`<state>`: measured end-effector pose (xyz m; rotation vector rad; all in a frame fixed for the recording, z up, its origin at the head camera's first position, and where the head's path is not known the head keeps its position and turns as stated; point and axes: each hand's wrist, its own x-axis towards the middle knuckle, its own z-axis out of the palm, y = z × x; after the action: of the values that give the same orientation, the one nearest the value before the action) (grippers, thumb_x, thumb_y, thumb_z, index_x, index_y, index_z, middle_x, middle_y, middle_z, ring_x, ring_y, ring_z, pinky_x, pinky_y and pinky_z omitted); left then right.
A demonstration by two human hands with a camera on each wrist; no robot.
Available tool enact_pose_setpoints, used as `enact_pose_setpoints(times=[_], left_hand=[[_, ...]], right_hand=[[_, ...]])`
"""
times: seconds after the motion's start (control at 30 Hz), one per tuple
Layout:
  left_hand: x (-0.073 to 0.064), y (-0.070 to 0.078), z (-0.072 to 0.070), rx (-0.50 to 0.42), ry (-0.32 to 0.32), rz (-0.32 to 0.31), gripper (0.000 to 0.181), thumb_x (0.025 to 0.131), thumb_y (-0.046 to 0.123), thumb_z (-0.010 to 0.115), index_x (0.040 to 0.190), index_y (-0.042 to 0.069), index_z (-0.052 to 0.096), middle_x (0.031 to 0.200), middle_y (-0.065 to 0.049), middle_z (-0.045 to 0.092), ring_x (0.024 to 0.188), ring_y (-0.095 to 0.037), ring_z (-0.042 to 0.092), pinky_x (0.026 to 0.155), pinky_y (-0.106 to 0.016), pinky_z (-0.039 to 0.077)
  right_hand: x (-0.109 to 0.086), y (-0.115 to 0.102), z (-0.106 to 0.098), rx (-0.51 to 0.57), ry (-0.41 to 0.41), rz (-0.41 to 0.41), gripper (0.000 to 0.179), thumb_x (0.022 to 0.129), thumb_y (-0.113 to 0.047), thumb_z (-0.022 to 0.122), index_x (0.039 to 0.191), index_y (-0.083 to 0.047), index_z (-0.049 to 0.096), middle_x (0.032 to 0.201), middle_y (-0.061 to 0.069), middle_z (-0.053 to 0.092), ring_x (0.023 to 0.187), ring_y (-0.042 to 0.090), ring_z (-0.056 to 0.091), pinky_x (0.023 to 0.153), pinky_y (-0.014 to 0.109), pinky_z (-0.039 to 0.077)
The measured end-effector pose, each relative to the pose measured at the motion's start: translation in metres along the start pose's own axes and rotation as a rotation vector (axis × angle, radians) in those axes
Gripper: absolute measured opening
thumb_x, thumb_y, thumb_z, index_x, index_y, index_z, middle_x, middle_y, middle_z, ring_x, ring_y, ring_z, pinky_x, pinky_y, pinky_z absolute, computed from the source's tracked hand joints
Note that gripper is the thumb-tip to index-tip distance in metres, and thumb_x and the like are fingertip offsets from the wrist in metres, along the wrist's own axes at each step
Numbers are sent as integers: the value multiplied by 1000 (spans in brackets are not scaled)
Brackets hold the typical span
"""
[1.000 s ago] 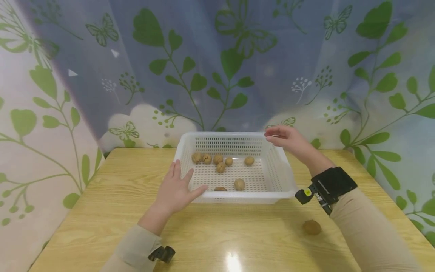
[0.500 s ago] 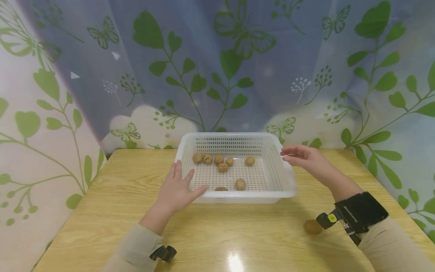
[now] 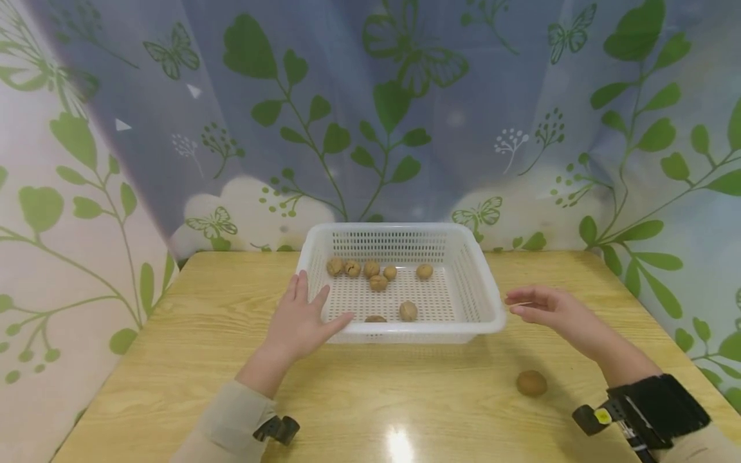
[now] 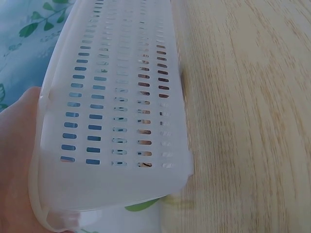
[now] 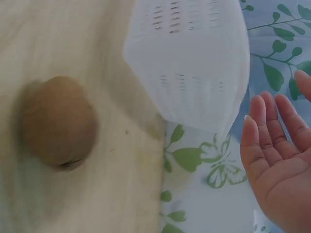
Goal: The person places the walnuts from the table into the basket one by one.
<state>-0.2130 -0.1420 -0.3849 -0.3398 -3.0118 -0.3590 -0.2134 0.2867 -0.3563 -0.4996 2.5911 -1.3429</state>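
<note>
A white perforated plastic basket [image 3: 399, 328] stands on the table with several walnuts [image 3: 408, 311] inside, most of them clustered at its back left. My left hand [image 3: 297, 321] rests on the basket's front left corner, fingers spread and thumb along the front rim. In the left wrist view part of that hand [image 4: 17, 160] shows beside the rim. Just off the basket's right side, my right hand [image 3: 558, 315] holds nothing; its fingers are relaxed. A brown oval object [image 3: 531, 383], its kind unclear, lies on the table below the right hand; the right wrist view shows it blurred.
The light wooden table [image 3: 405, 386] extends in front of the basket and to both sides. Behind it hangs a blue and white curtain [image 3: 370, 116] printed with green leaves and butterflies. A black wrist camera strap [image 3: 660, 408] sits on the right forearm.
My right hand has moved from above the basket's back right corner down and to the right, outside it. One walnut in the basket has rolled slightly. The left hand has stayed put.
</note>
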Motion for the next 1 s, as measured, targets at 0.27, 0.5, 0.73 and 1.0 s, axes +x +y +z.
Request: enact_pose_setpoints(times=[0.27,0.5,0.73,1.0], left_hand=[[-1,1,-2,-1,-1,-7,87,85,72,34,140,6,43,148,-33,8,137,-45,7,108,-53,18],[-1,1,-1,-4,-3,-4,86,85,72,34,140,6,43,148,-32,8,137,-45,8,108,-53,18],[-1,2,-2,-2,-8,-9,87,85,72,34,140,6,42,148,-33,8,137,-45,7,108,-54,18],[0,0,0,9,-10,-6,87,85,73,33,140,6,42,148,-33,7,137,-45,7,108,-54,18]], right_hand=[[-15,15,6,38,-106,51,45,96,-25,54,130,3,47,128,23,51,113,25,52,94,55,39],[-23,28,8,22,-209,89,49,96,-23,53,133,8,42,130,26,48,115,39,49,89,42,46],[-30,40,8,56,-286,96,49,95,-17,53,132,12,39,131,30,45,115,41,49,85,27,45],[-35,52,11,14,-324,79,49,91,-16,61,126,14,45,126,31,49,112,45,50,81,20,45]])
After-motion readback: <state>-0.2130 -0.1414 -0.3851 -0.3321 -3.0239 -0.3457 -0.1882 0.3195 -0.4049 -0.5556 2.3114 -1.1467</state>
